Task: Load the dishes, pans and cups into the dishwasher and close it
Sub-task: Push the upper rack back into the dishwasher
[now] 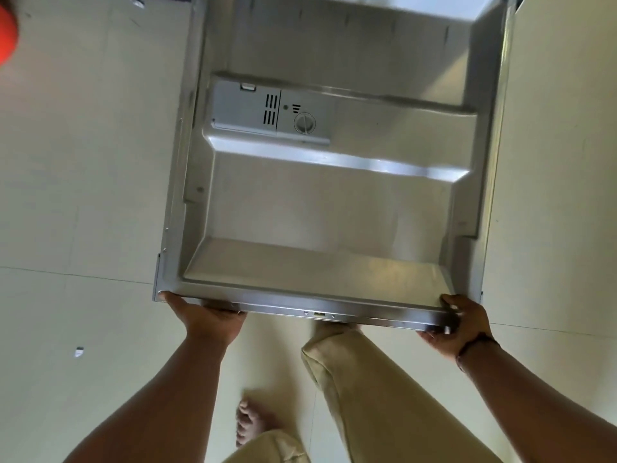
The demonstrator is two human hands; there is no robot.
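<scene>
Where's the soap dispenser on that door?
In the head view, the dispenser sits on the door's inner face, upper left of centre, far from both hands gripping the near edge.

A pale tiled floor [83, 195] fills the view, crossed by thin grout lines. An orange-red thing [6, 38] shows at the upper left edge, cut off so that its kind cannot be told. A small white scrap [78, 352] lies on the floor at lower left, another light scrap [137, 1] sits near the top edge, and a bare foot [248, 421] and khaki trouser legs [384, 396] stand on the tiles at the bottom.
</scene>
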